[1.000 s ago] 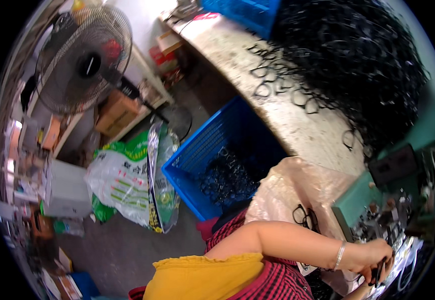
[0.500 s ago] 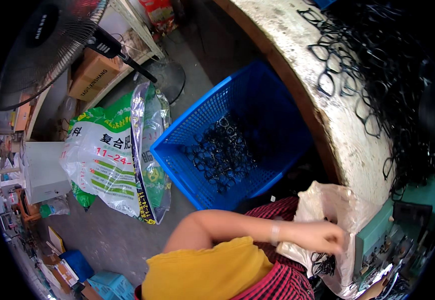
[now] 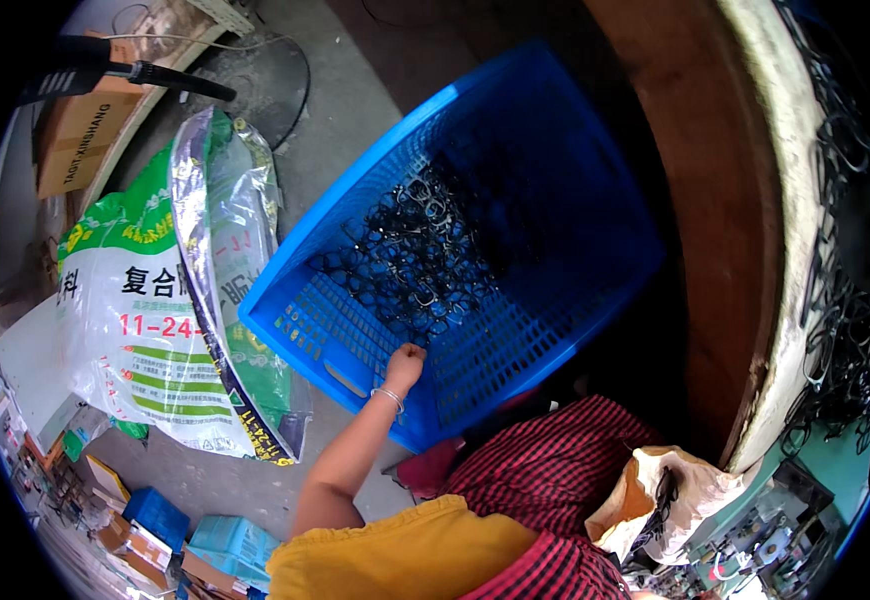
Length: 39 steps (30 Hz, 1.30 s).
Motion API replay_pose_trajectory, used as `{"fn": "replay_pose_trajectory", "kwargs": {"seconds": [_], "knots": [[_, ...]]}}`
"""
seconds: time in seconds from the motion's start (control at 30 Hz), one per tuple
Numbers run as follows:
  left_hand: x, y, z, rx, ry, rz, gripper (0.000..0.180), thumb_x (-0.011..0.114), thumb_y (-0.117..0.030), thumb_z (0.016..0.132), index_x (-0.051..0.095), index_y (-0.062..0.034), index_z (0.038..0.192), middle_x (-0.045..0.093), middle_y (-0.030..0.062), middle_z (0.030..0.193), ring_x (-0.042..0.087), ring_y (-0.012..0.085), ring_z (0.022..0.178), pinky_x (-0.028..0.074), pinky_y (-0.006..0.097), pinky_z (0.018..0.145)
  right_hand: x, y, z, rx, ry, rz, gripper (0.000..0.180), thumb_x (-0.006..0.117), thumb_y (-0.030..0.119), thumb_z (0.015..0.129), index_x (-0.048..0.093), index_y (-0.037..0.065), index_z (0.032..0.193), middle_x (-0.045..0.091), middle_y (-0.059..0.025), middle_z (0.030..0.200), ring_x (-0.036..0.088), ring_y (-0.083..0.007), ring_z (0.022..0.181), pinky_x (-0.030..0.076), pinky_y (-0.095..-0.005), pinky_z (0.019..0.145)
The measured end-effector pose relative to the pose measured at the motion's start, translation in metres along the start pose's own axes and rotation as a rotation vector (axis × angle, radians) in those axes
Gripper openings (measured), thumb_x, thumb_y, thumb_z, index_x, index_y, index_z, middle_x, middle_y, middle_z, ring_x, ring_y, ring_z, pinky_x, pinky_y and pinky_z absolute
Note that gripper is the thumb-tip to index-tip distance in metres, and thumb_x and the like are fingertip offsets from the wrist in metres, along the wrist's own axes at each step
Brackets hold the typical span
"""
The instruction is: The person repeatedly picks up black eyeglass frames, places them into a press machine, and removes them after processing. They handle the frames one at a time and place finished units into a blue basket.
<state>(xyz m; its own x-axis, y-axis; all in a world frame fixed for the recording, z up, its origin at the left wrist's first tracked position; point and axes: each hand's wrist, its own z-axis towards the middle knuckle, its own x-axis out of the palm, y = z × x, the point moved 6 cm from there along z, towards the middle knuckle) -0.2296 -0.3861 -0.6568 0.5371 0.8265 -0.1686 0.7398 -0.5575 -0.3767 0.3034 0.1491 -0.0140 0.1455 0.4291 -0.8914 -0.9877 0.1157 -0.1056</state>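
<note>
Down in the blue perforated plastic crate (image 3: 515, 250), on the concrete floor (image 3: 355, 120) just beside the desk: a tangled heap of small black metal wire rings and clips (image 3: 410, 265), bunched toward the crate's left wall. Left hand (image 3: 405, 362) reaching over the near rim, fingers curled together into a closed grip at the edge of the heap; whether anything is caught inside, cannot tell. Silver bangle (image 3: 387, 396) at the wrist. Right hand out of sight.

Judging by the load: crate only thinly filled, much bare mesh floor showing, while a far bigger mass of the same black pieces (image 3: 840, 300) lies on the pale curved desk edge (image 3: 790, 250) at right. Most of the work apparently left.

On the lap, over red checked fabric (image 3: 555, 470), a crumpled cream plastic bag (image 3: 670, 500) with a few dark pieces inside. Left of the crate, a large white-and-green woven sack (image 3: 145, 310) with a silvery lining. Beyond, a brown cardboard box (image 3: 80, 135), a black fan stand (image 3: 155, 75), small boxes strewn along the lower left.
</note>
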Motion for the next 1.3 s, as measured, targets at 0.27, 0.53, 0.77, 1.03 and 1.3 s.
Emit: {"fn": "replay_pose_trajectory", "kwargs": {"seconds": [0.27,0.53,0.77,1.03,1.3], "knots": [[0.014,-0.018,0.092,0.163,-0.052,0.517,0.05,0.065,-0.034,0.085,0.064,-0.0077,0.128,0.038,0.0206,0.152,0.043,0.0421,0.132,0.039,0.044,0.109,-0.033,0.036,-0.009,0.015,0.013,-0.05,0.034,0.051,0.028,0.101,0.053,0.008,0.128,0.07,-0.0135,0.086,0.066,-0.0263,0.071,0.053,-0.0381,0.062],[0.028,-0.06,0.138,0.034,0.087,0.828,0.051,0.057,-0.033,0.088,0.06,-0.013,0.135,0.021,0.012,0.163,0.025,0.0381,0.145,0.034,0.049,0.113,-0.062,0.058,-0.014,0.038,0.008,-0.102,0.033,0.053,0.027,0.1,0.055,0.007,0.127,0.07,-0.0114,0.088,0.065,-0.0236,0.073,0.052,-0.0359,0.064],[0.036,-0.081,0.153,0.112,0.24,1.077,0.053,0.046,-0.022,0.09,0.052,-0.0072,0.141,0.025,0.0109,0.162,0.024,0.0344,0.147,0.021,0.044,0.12,-0.078,0.058,-0.028,0.072,-0.002,-0.104,0.033,0.055,0.026,0.099,0.058,0.007,0.125,0.07,-0.0095,0.09,0.063,-0.0213,0.074,0.051,-0.0339,0.066],[0.039,-0.047,0.148,0.37,0.14,1.064,0.053,0.059,-0.034,0.084,0.064,0.0045,0.12,0.058,0.0205,0.132,0.046,0.0353,0.131,0.03,0.042,0.115,-0.087,0.02,-0.047,0.134,-0.02,-0.034,0.032,0.057,0.025,0.098,0.06,0.006,0.124,0.07,-0.0074,0.092,0.062,-0.0186,0.076,0.05,-0.0316,0.069],[0.028,-0.063,0.069,0.244,-0.203,0.288,0.022,0.07,-0.004,0.075,0.059,-0.0033,0.094,0.066,0.0184,0.092,0.062,0.0369,0.084,0.05,0.043,0.083,-0.057,-0.065,-0.073,0.249,-0.02,0.142,0.031,0.059,0.023,0.097,0.063,0.006,0.122,0.069,-0.0053,0.094,0.061,-0.0159,0.078,0.049,-0.0294,0.071]]}}
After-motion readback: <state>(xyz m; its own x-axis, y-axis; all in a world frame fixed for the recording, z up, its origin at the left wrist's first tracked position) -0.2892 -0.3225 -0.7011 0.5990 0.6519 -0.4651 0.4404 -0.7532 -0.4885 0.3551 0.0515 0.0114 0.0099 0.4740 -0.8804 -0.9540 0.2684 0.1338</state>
